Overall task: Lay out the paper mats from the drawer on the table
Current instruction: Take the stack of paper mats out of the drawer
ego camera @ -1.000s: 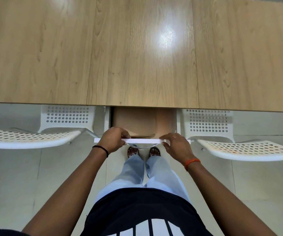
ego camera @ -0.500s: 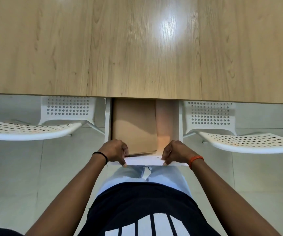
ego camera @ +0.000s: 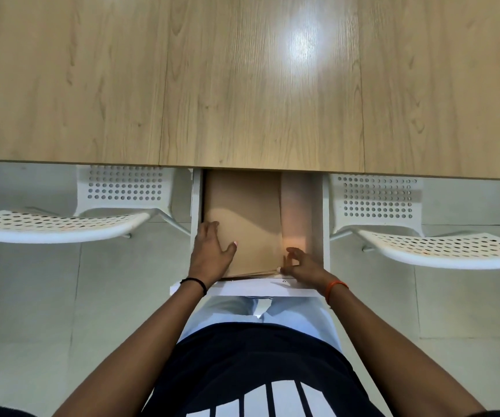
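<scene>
drawer (ego camera: 318, 206): pulled out under the table (ego camera: 242, 85)'s near edge.
paper mats (ego camera: 242, 224): brown stack lying inside, left side.
my left hand (ego camera: 211, 254): fingers flat, spread on the stack.
my right hand (ego camera: 303, 264): fingertips pinching its near right corner.
writing: none readable.

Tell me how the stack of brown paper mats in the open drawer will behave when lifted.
The paper mats look thin and flat, so probably light and floppy, sagging if raised by one edge. Layered edges show at the near corner by the right hand, so sheets may slide apart. The left hand lying flat on top should steady them.
</scene>
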